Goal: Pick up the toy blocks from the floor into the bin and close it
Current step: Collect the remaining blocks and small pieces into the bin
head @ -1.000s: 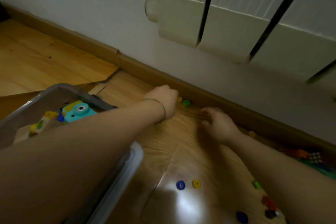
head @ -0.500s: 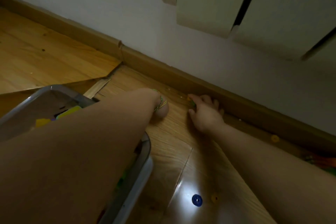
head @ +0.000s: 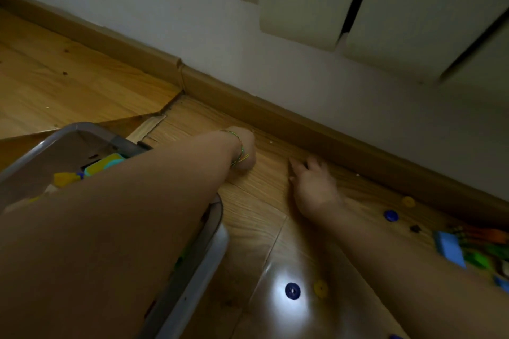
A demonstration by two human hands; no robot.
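A grey plastic bin (head: 82,129) stands open at the lower left, with a teal and yellow toy (head: 102,166) and a yellow piece (head: 64,177) inside. My left arm crosses over its corner. My left hand (head: 245,151) is curled knuckles-down on the floor beyond the bin, its fingers hidden. My right hand (head: 314,187) lies palm-down by the baseboard, fingers apart. Loose pieces lie on the floor: a blue disc (head: 292,290), a yellow disc (head: 321,288), another blue disc (head: 391,215), another yellow disc (head: 408,201) and a blue block (head: 449,249).
A wooden baseboard (head: 275,118) runs diagonally behind both hands, under a white wall. A cream radiator (head: 413,8) hangs at the upper right. Green pieces (head: 479,259) and orange pieces (head: 490,234) pile at the right edge. The light's glare spots the floor around the near blue disc.
My right hand slid left along the baseboard to where small yellow and green pieces lay; those pieces are no longer visible. My left hand drew back and curled downward.
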